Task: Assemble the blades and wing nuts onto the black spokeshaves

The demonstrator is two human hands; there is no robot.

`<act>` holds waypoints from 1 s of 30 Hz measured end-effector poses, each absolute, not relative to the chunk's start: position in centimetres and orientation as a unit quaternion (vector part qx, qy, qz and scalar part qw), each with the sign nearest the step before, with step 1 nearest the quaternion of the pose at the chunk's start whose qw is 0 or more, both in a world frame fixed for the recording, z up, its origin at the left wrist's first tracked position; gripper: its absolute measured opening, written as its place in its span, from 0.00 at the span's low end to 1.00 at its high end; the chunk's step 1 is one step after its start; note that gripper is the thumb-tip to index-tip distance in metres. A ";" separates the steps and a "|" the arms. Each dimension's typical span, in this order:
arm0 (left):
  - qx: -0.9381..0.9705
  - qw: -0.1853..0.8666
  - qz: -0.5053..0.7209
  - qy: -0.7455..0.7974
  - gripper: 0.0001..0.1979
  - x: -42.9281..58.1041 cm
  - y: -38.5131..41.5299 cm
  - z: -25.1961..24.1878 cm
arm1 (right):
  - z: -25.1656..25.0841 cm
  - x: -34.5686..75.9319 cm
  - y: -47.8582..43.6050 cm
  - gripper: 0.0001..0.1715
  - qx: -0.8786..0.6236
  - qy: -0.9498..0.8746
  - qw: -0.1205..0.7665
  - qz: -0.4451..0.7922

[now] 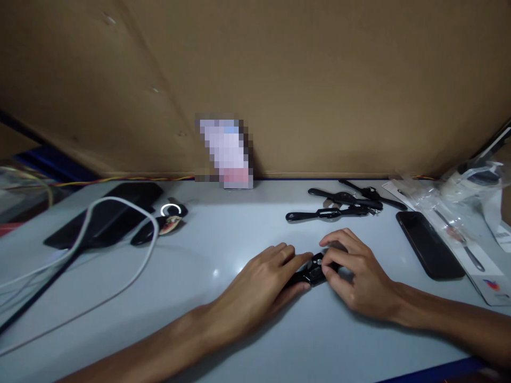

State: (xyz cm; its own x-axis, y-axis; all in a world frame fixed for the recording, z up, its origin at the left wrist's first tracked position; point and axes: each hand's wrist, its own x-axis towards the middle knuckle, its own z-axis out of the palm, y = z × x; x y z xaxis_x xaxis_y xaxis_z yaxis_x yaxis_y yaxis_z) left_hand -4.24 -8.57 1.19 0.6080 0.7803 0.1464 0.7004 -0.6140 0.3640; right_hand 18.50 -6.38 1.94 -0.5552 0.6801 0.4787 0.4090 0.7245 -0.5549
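Note:
A glossy black spokeshave (315,269) with a small silvery screw at its middle rests low over the grey table. My left hand (267,274) is closed around its left end, thumb on the near side. From the right, my right hand (361,274) curls its fingers and thumb on the other end and the middle part. Much of the tool is hidden under both hands. Beyond them lie several similar black spokeshaves (327,214), some overlapping, with small loose metal pieces beside them.
To the right are a black phone (429,244), a printed card (493,287) and clear plastic bags (451,199). A white cable (147,260) loops over the left side, near a black device (112,215) and a lit ring (171,210). Brown board (319,90) walls the back.

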 end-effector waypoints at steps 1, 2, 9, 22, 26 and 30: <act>0.886 0.136 0.145 0.418 0.17 -4.2 -8.5 1.2 | 1.9 18.5 -6.3 0.08 -0.312 -0.861 0.355 0.185; 0.887 0.134 0.145 0.418 0.18 -4.2 -8.5 1.2 | 1.8 18.5 -6.2 0.08 -0.310 -0.863 0.359 0.174; 0.888 0.123 0.144 0.418 0.17 -4.2 -8.4 1.3 | 1.3 18.6 -5.7 0.08 -0.315 -0.865 0.357 0.156; 0.888 0.127 0.144 0.417 0.17 -4.3 -8.4 1.0 | 1.5 18.7 -5.7 0.10 -0.312 -0.869 0.357 0.143; 0.889 0.120 0.145 0.418 0.14 -4.4 -8.4 0.9 | 1.4 18.9 -5.5 0.11 -0.290 -0.880 0.340 0.160; 0.890 0.113 0.147 0.416 0.17 -4.5 -8.4 0.8 | 1.7 19.0 -5.8 0.07 -0.242 -0.896 0.335 0.165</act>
